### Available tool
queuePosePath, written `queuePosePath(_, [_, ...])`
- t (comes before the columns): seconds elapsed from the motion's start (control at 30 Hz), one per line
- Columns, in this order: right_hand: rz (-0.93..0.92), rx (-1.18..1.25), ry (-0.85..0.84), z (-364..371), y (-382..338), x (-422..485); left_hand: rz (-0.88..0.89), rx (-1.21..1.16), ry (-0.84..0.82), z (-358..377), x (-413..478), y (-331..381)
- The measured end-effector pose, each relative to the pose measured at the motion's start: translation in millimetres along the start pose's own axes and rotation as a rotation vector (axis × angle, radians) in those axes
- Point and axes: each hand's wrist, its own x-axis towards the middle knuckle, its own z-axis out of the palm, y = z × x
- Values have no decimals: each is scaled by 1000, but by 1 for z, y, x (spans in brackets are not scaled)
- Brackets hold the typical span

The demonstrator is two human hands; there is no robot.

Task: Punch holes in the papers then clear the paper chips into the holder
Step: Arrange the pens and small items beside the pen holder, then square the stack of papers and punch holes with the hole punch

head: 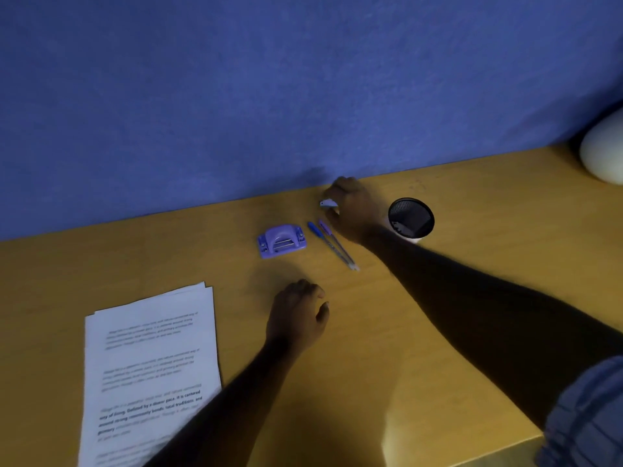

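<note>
A stack of printed papers (151,362) lies at the near left of the wooden desk (421,348). A purple hole punch (281,241) sits near the desk's middle. A black mesh holder (411,218) stands to the right, close to the blue partition. My right hand (354,210) is left of the holder, fingers closed on a small white object (328,203) I cannot identify. My left hand (298,315) rests on the desk below the punch, fingers loosely curled, holding nothing.
Two pens, one blue (316,229) and one purple (337,244), lie side by side between the punch and my right forearm. A blue partition (269,96) backs the desk. A pale rounded object (603,153) sits at the far right.
</note>
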Motion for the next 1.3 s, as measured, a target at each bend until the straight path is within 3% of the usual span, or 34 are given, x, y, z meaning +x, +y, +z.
queuePosePath(0.13, [-65, 36, 46, 5, -22, -54, 30, 128, -59, -4, -14, -13])
queuePosePath(0.33, [6, 78, -179, 18, -36, -128, -4, 140, -27, -10, -49, -31])
queuePosePath(0.63, [102, 66, -353, 25, -44, -203, -88, 238, -73, -2, -103, -24])
queuePosePath(0.8, [19, -38, -414, 31, -44, -229, -263, 214, -48, -2, -145, -33])
queuePosePath(0.97, [66, -38, -396, 32, -68, -235, -387, 183, 35, -15, -183, -62])
queuePosePath(1.17, [121, 103, -358, 49, -135, -227, -511, 111, 148, -45, -199, -118])
queuePosePath(1.3, [192, 285, -384, 64, -187, -212, -691, 95, 194, -60, -214, -163])
